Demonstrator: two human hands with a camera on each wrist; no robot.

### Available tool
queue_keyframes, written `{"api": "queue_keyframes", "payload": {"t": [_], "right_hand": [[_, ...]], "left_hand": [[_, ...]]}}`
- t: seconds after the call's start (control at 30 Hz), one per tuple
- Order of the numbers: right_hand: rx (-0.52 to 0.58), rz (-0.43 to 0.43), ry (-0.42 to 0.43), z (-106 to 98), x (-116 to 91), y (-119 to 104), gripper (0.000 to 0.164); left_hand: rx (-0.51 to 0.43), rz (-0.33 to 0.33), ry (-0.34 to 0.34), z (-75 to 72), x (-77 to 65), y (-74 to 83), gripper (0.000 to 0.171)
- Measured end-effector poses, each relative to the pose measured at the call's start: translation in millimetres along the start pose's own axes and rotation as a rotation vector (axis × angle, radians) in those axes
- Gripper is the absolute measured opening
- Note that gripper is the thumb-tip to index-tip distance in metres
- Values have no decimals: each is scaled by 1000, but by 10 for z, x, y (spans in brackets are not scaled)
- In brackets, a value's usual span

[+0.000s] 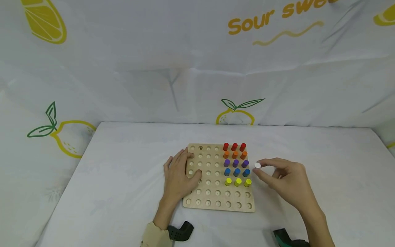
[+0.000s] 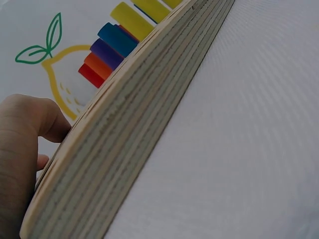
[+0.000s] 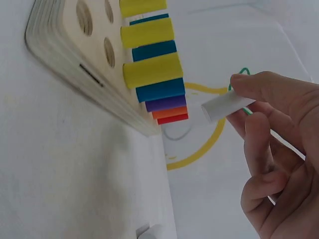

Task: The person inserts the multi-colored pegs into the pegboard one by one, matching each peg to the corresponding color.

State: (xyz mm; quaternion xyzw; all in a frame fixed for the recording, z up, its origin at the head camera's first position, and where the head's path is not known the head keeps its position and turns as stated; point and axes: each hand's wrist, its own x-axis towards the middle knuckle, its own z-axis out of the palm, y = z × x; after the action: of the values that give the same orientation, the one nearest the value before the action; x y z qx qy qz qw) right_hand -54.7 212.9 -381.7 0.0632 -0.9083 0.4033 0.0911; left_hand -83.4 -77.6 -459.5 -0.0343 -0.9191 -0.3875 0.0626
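A square wooden pegboard (image 1: 213, 205) lies flat on the white-covered table. Yellow, blue, purple, orange and red pegs stand upright in short rows on its right side; a yellow peg (image 3: 152, 69) is nearest in the right wrist view. My left hand (image 1: 180, 175) rests on the board's left part, fingers spread, thumb and a bent finger touching the top. Just right of the board, my right hand (image 1: 288, 178) pinches a white peg (image 3: 224, 105) between thumb and fingers, tilted and apart from the board. Its other fingers are bent and hold nothing.
Bare holes show across the board's left side and front rows. A lemon-print white cloth (image 1: 148, 92) hangs behind the table. Dark devices sit by the left wrist (image 1: 182, 231) and right wrist (image 1: 287, 238). A pale object (image 3: 149, 231), partly cut off, lies low in the right wrist view.
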Motion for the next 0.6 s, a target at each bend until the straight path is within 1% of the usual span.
{"api": "queue_keyframes", "payload": {"t": [0.13, 0.23, 0.47, 0.6], "right_hand": [[78, -6, -62, 2, -17, -68, 17], [112, -15, -112, 26, -29, -114, 18], [172, -82, -253, 134, -53, -182, 15], [196, -43, -338, 201, -59, -208, 11]], "left_hand": [[3, -1, 5, 2, 2, 0, 53], [12, -1, 8, 3, 3, -1, 53], [36, 12, 9, -6, -1, 3, 54], [33, 32, 29, -15, -4, 7, 53]]}}
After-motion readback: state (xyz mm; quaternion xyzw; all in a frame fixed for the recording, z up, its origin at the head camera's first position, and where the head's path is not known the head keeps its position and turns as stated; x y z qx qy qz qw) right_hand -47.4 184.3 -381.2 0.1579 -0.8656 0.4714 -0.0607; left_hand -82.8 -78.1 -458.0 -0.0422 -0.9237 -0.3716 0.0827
